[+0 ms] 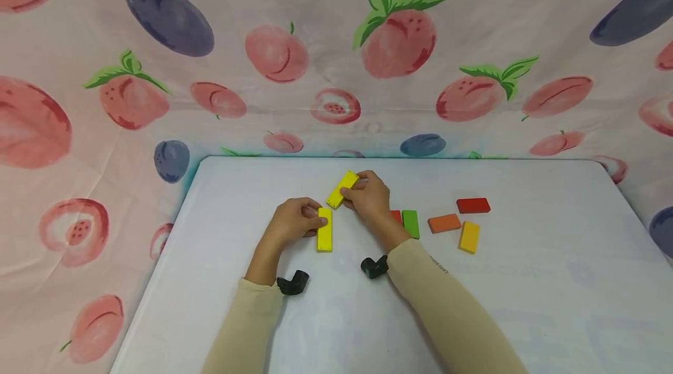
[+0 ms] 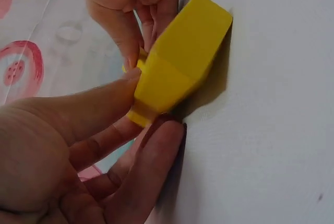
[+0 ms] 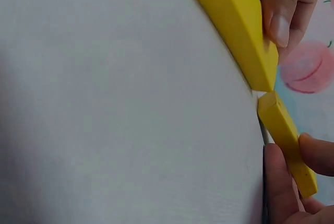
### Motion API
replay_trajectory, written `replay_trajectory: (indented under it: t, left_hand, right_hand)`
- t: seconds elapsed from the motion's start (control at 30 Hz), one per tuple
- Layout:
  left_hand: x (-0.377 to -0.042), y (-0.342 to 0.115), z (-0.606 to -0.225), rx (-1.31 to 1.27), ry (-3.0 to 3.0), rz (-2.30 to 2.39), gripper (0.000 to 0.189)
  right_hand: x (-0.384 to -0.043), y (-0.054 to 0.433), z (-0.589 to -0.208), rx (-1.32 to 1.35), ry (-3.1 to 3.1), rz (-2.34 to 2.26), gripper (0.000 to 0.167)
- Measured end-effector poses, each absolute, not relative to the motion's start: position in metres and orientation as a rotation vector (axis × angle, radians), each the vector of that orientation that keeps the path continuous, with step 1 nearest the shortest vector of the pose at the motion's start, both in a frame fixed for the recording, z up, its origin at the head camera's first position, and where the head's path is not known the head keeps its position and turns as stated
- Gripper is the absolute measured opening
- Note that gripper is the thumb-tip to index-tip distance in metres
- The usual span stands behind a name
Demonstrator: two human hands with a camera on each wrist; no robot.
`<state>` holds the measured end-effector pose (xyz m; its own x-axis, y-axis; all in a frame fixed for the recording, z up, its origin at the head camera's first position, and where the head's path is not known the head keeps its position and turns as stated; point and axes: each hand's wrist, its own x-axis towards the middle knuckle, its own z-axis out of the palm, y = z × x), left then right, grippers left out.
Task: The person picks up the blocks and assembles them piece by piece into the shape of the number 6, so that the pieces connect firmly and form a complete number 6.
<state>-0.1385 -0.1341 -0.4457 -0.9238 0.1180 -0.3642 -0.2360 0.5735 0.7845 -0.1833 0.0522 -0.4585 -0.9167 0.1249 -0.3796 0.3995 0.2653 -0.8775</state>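
My left hand [image 1: 291, 223] pinches a long yellow block [image 1: 324, 241] between thumb and fingers, close over the white table left of centre. In the left wrist view this yellow block [image 2: 190, 41] points away from the thumb and casts a shadow on the tabletop. Just beyond it, my right hand [image 1: 373, 197] grips a second yellow block [image 1: 335, 198], slanted in the head view. The right wrist view has the near end of this second block [image 3: 282, 125] right at the end of the left hand's block [image 3: 235, 20].
Right of the right forearm lie a partly hidden red block [image 1: 395, 215], a green block [image 1: 410, 224], an orange block [image 1: 444, 223], another red block [image 1: 473, 205] and an amber block [image 1: 469, 238]. Behind the white table [image 1: 552, 257] hangs a fruit-patterned cloth [image 1: 336, 6].
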Motion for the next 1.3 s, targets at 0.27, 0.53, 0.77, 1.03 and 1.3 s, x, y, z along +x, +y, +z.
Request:
replay_trajectory:
  t: [0.27,0.53,0.77,1.03,1.3]
  left_hand:
    - [-0.139,-0.137,-0.449,-0.095,2.472,1.228,0.033]
    - [-0.139,-0.137,-0.450,-0.048,2.502,1.176,0.034]
    - [-0.141,-0.146,-0.452,0.036,2.442,1.185,0.038]
    - [-0.142,-0.156,-0.453,0.106,2.379,1.223,0.048]
    - [-0.141,-0.154,-0.451,0.145,2.401,1.209,0.048]
  right_hand:
    - [-0.189,0.056,-0.457,0.550,2.281,-1.592,0.057]
    - [-0.194,0.056,-0.457,0.581,2.260,-1.528,0.056]
    - [-0.198,0.057,-0.462,0.573,2.267,-1.498,0.055]
    - [-0.200,0.061,-0.461,0.559,2.197,-1.519,0.056]
    - [-0.199,0.061,-0.460,0.517,2.210,-1.509,0.057]
